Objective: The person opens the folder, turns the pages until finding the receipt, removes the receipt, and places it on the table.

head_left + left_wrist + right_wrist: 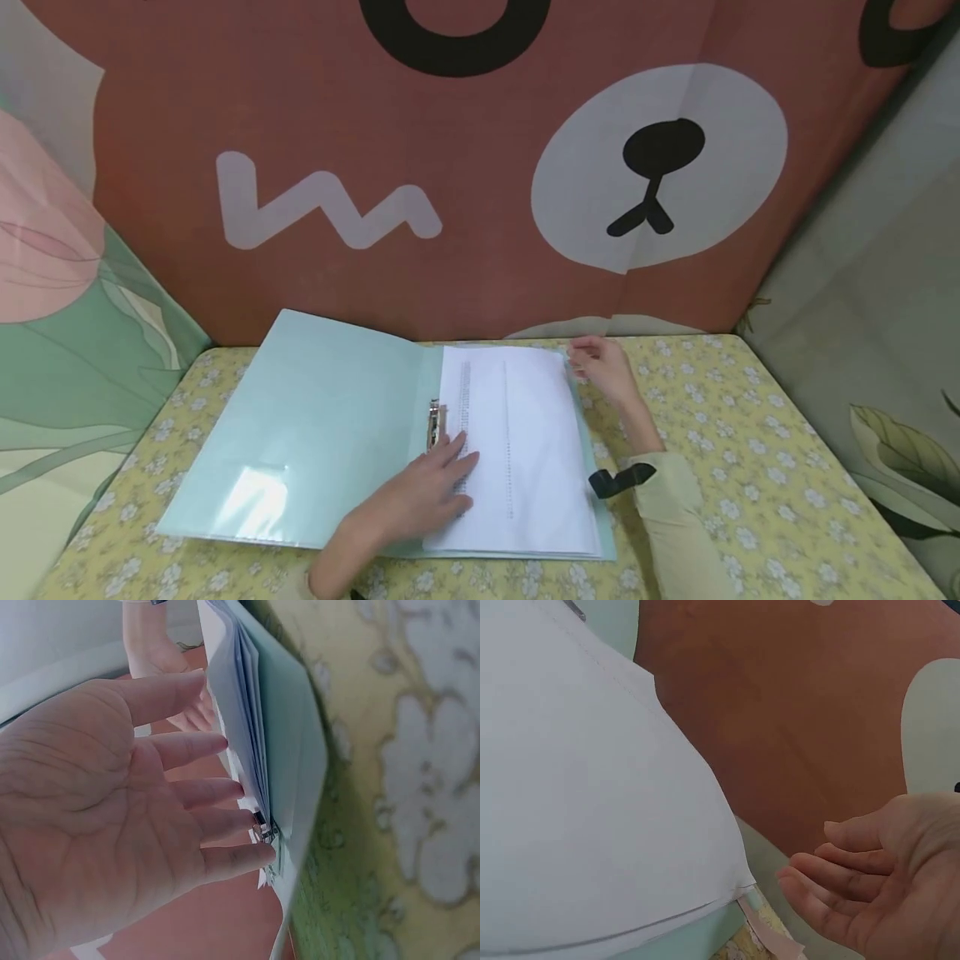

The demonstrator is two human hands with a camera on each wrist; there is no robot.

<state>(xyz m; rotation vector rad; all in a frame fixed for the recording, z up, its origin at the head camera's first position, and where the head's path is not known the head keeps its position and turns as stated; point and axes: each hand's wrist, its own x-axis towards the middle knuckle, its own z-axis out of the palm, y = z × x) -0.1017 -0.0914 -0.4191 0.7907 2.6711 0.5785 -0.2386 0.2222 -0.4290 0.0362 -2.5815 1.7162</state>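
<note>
A light green folder (pixel 315 417) lies spread on the table, its left cover tilted up a little. On its right side rests a stack of white paper (pixel 543 467) with fine printed columns. Beside the stack's left edge sits a metal clip (pixel 433 421). My left hand (pixel 416 500) rests on the paper's left part with fingers spread, just below the clip; the left wrist view shows its straight fingers (pixel 199 750) against the sheets. At the top right corner of the paper, my right hand (pixel 603 371) hovers with loosely bent fingers; the right wrist view shows nothing held in the right hand (pixel 870 877).
A yellow flowered cloth (pixel 712 433) covers the table beneath the folder. Behind the table's far edge hangs a brown backdrop (pixel 480 275) with a cartoon face. Leaf-patterned drapes (pixel 862 317) stand at both sides.
</note>
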